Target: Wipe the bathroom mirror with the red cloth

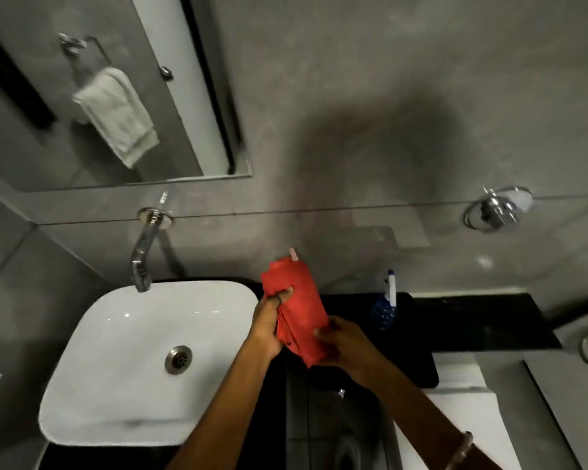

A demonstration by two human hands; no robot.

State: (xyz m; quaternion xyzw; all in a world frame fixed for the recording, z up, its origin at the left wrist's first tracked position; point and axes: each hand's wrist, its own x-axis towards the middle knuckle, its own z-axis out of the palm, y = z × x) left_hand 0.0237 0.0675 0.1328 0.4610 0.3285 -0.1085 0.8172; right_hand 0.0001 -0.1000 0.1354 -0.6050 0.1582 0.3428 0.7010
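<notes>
**Red cloth held in both hands, mirror up on the left**

Two bare hands over the dark surface [472, 320], just right of the white sink [123, 361]. Red cloth [296, 300] bunched up between them, lifted off the surface. Left hand [269, 323] on the cloth's left side, fingers [282, 295] curled and pinching the folds. Right hand [347, 344] at the cloth's near end, fingers [323, 332] pressed onto the red fabric, gripping it. Thin bangle [462, 449] on the right wrist.

Mirror [82, 96] far up on the left wall, well apart from the cloth. White towel [116, 113] on a ring seen in the glass. Shiny tap [143, 252] on the wall under the mirror, over the far edge of the sink. Round drain [178, 359] in the sink's middle. Blue spray bottle [386, 307] standing on the surface, just right of the cloth. Shiny round holder [496, 212] on the grey wall, far right.
</notes>
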